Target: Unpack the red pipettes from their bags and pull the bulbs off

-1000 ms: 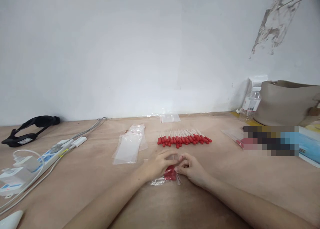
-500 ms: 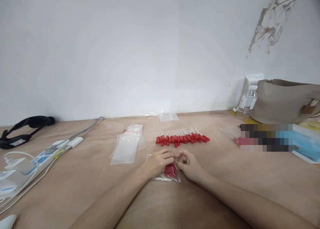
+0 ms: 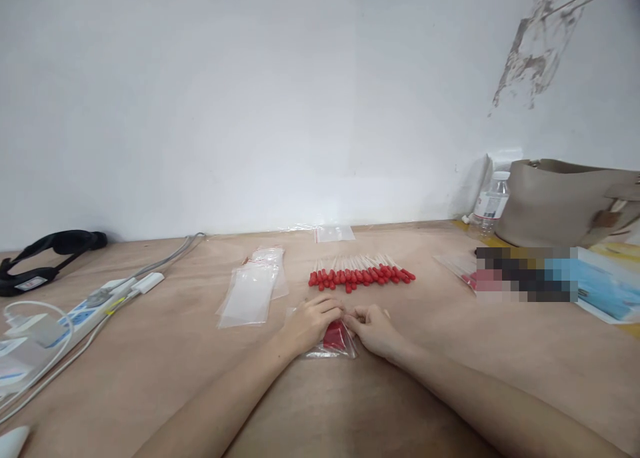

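Observation:
A small clear zip bag [image 3: 331, 345] with red-tipped pieces inside lies on the wooden table [image 3: 440, 338] in front of me. My left hand [image 3: 311, 322] and my right hand [image 3: 375, 329] both pinch the bag's upper edge, fingertips almost touching. Just beyond them lies a row of several red-tipped sticks [image 3: 361, 274]. A stack of empty clear bags [image 3: 253, 289] rests to the left of the sticks.
A white power strip [image 3: 85, 308] with cables and a charger sits at the left, a black strap [image 3: 43, 257] behind it. One more clear bag [image 3: 334, 233] lies by the wall. A water bottle [image 3: 490, 206], a beige bag [image 3: 570, 203] and blue packaging [image 3: 600, 286] fill the right.
Both hands have slid slightly away from me along the bag's top edge, and the bag lies flatter. The view has shifted a little to the right.

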Motion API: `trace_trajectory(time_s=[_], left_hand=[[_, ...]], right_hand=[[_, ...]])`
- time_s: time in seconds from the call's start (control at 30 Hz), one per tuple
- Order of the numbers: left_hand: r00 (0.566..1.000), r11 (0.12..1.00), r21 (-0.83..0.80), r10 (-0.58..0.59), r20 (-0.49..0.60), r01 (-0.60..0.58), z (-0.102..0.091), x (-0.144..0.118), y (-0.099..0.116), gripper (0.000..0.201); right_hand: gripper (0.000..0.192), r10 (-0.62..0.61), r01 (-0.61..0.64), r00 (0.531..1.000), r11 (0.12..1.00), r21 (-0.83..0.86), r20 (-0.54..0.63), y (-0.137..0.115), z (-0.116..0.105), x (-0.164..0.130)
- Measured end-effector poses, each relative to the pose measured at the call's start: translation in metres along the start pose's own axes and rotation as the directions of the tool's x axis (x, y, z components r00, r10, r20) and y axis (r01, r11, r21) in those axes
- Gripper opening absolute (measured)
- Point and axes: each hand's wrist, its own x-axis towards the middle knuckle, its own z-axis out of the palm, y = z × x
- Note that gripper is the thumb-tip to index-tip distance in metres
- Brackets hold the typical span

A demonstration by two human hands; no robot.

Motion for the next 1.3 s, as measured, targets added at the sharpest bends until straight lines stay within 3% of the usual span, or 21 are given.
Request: trace_trajectory(time_s=[0.13, 0.3, 0.5, 0.63, 0.77, 0.9, 1.03, 1.17, 1.3], left_hand=[[1.000, 0.999, -0.027, 0.022, 0.002, -0.022, -0.001, 0.000, 0.000, 0.023], [0.996, 0.987, -0.149, -0.073, -0.049, 0.065, -0.011, -0.004, -0.002, 0.028], [0.962, 0.944, -0.271, -0.232, -0.142, 0.188, -0.014, -0.007, -0.004, 0.030], [0.942, 0.903, -0.278, -0.337, 0.011, 0.326, -0.022, -0.012, 0.008, 0.034], [0.922, 0.877, -0.289, -0.350, 0.165, 0.385, -0.029, -0.027, 0.020, 0.037], [0.910, 0.848, -0.329, -0.381, 0.166, 0.415, -0.023, -0.040, 0.022, 0.045], [0.878, 0.813, -0.333, -0.452, 0.155, 0.478, -0.017, -0.042, 0.021, 0.042], [0.889, 0.818, -0.350, -0.432, 0.153, 0.457, -0.017, -0.038, 0.017, 0.043], [0.905, 0.826, -0.370, -0.391, 0.165, 0.425, -0.018, -0.034, 0.012, 0.044]], right_hand=[[0.023, 0.010, -0.019, 0.996, 0.994, -0.107, -0.085, 0.000, 0.001, 0.002], [0.024, 0.062, -0.072, 0.994, 0.991, -0.114, -0.093, 0.005, -0.008, 0.008], [0.013, -0.068, 0.059, 0.988, 0.996, -0.068, -0.138, 0.013, -0.012, 0.009], [0.025, -0.143, 0.136, 0.987, 0.986, -0.094, -0.076, 0.019, -0.016, 0.007], [0.027, -0.181, 0.180, 0.983, 0.970, -0.161, 0.010, 0.022, -0.024, 0.010], [0.028, -0.239, 0.260, 0.953, 0.961, -0.098, 0.189, 0.022, -0.033, 0.014], [0.031, -0.348, 0.355, 0.868, 0.934, 0.047, 0.355, 0.022, -0.039, 0.018], [0.035, -0.427, 0.423, 0.823, 0.901, 0.098, 0.374, 0.021, -0.041, 0.018], [0.036, -0.449, 0.439, 0.828, 0.892, 0.110, 0.336, 0.022, -0.037, 0.017]])
